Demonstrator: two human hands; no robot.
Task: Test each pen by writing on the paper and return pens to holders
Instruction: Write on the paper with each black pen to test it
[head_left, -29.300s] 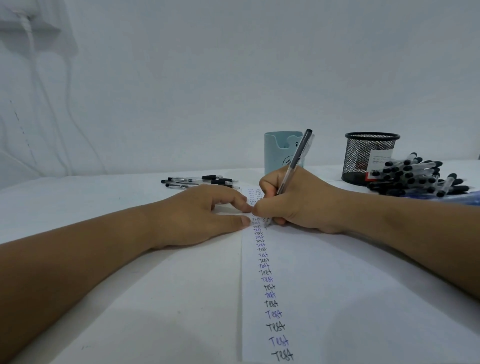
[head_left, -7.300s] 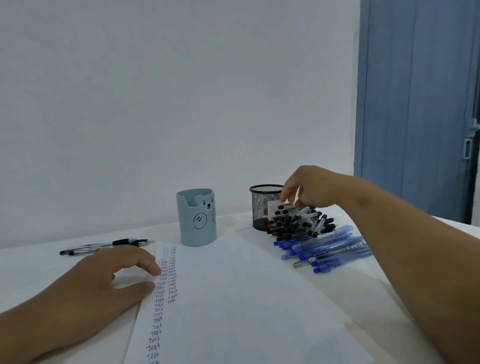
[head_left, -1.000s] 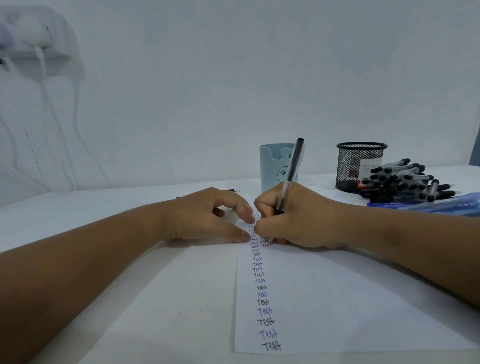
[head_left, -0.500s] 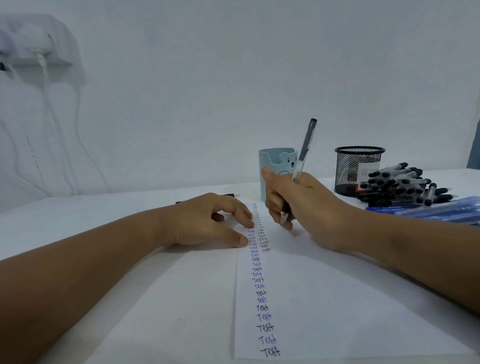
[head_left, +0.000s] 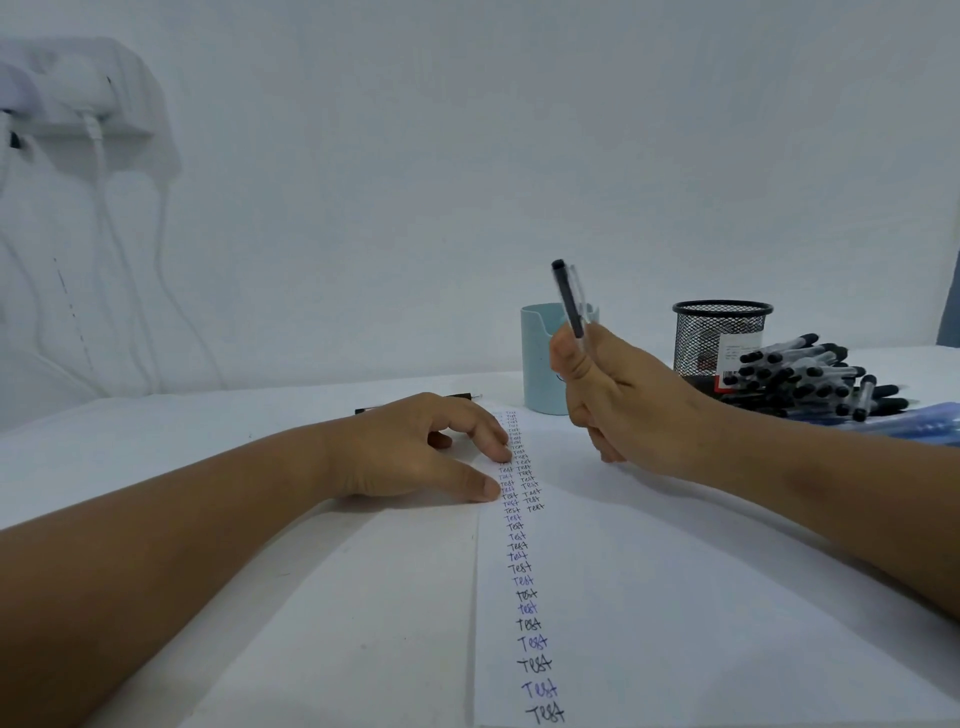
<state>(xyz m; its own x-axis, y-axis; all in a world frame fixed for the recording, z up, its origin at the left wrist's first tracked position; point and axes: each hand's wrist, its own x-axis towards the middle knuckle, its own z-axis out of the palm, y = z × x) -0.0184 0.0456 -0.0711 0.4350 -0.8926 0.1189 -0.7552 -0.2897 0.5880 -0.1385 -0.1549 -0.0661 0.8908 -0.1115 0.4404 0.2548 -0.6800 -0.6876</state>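
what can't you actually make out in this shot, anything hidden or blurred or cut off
- Head view: the pen in the right hand is motion-blurred; its tip is hidden by the fingers.
- Pens on the table behind the left hand: mostly hidden, count unknown.
- Blue pens: cut off by the right edge.
- Mesh holder label: too small to read.
- Blue cup: inside not visible.

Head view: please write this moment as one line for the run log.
right hand: holds black pen raised above paper | left hand: fingertips press paper edge | blue bear holder, mesh holder: behind
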